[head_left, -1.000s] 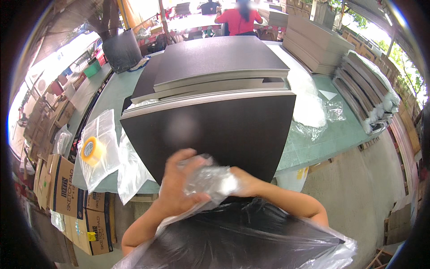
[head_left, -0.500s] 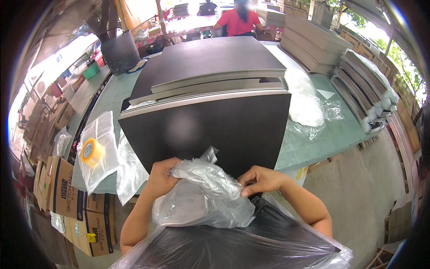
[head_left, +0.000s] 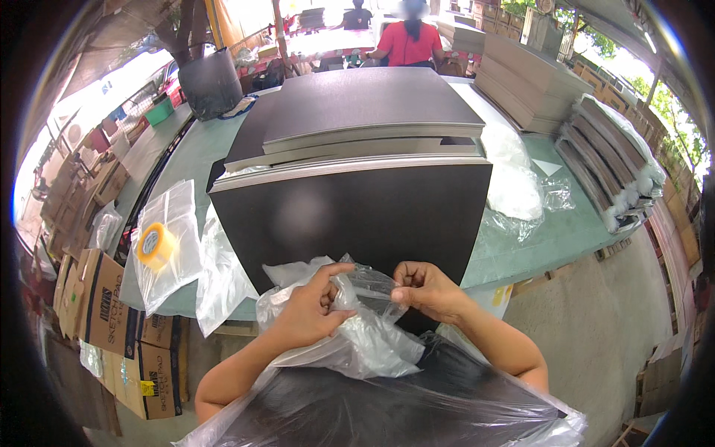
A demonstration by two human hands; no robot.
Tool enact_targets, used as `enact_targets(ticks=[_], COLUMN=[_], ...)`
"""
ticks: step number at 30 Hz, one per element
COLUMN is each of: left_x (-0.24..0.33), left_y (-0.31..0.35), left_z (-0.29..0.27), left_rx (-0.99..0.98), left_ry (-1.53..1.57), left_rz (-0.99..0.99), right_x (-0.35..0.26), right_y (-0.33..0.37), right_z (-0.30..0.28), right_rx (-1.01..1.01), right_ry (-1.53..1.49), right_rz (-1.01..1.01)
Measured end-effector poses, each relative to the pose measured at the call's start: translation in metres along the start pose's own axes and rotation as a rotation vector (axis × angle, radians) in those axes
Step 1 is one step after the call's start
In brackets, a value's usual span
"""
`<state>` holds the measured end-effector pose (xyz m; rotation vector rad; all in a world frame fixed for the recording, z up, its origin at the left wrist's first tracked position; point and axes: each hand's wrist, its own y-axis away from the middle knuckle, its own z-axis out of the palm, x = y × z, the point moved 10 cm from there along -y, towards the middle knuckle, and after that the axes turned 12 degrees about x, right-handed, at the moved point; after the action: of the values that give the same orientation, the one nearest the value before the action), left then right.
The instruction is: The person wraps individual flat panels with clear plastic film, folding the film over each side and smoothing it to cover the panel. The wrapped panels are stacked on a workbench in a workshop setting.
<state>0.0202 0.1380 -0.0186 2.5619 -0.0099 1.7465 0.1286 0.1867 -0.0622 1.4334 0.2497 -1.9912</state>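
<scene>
A clear plastic bag (head_left: pixel 372 343) is bunched up in front of me, its lower part stretched over a flat black board (head_left: pixel 357 410) at the bottom. My right hand (head_left: pixel 430 292) pinches the bag's thin edge between thumb and fingers. On the bag's other side is my left hand (head_left: pixel 313 309), its last fingers curled into the crumpled plastic, with the index finger and thumb standing apart. Just beyond both hands, a large black board (head_left: pixel 350 216) leans upright against a stack of black boards (head_left: pixel 372 104) on the table.
On the green table (head_left: pixel 521 253), a yellow tape roll (head_left: pixel 156 247) lies over flat plastic bags (head_left: pixel 175 216) at left. Wrapped board stacks (head_left: pixel 611 164) and grey boards (head_left: pixel 529 82) stand at right. Cartons (head_left: pixel 112 305) sit lower left. A person in red (head_left: pixel 410 43) is beyond the table.
My left hand has moved right and turned, its index finger and thumb now spread over the plastic. My right hand has risen slightly, drawing the bag's edge out thin. The view has shifted a little.
</scene>
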Motion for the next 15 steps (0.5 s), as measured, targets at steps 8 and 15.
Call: enact_targets(ticks=[8, 15], left_x=[-0.032, -0.338], left_y=[0.007, 0.185], left_z=[-0.012, -0.203], left_rx=[0.083, 0.770], left_ry=[-0.334, -0.491], left_rz=[0.438, -0.195], right_x=[-0.019, -0.065], right_y=[0.002, 0.072], right_z=[-0.020, -0.207], right_rx=[0.057, 0.652], right_ry=[-0.262, -0.819], right_rz=[-0.150, -0.470])
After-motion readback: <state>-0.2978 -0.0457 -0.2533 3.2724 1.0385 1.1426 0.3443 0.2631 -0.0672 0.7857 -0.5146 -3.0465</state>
